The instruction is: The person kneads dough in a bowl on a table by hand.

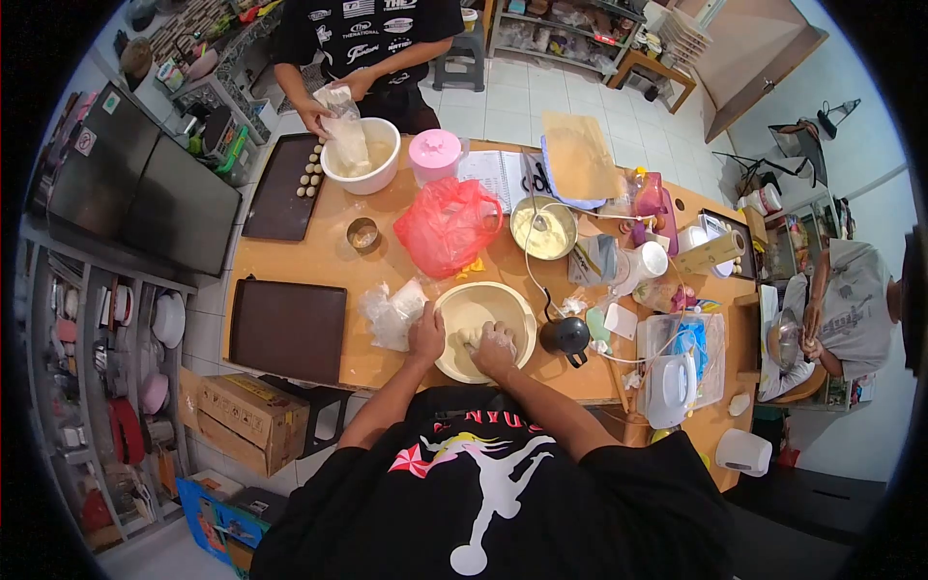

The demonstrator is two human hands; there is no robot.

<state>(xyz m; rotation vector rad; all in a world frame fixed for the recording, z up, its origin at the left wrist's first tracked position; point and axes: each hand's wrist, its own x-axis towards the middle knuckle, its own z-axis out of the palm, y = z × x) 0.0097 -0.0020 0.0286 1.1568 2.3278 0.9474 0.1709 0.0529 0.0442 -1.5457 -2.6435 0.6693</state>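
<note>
A cream-coloured basin [523, 315] stands near the table edge in front of me. My left hand [426, 335] grips its left rim. Down inside the basin is my right hand [495, 350], coated in white, its fingers curled into a pale dough [470, 336]. Part of the dough is hidden under that hand. Left of the basin lies a clear plastic bag of white powder [394, 314], close to my left hand. A black jug [565, 336] stands just right of the basin.
A dark baking tray [287, 329] lies left; another tray [280, 193] holds several dough balls. Across the table a person tips a bag [347, 140] over a white tub [379, 178]. A red plastic bag [448, 227] and metal bowl [543, 232] stand beyond. Another person sits right.
</note>
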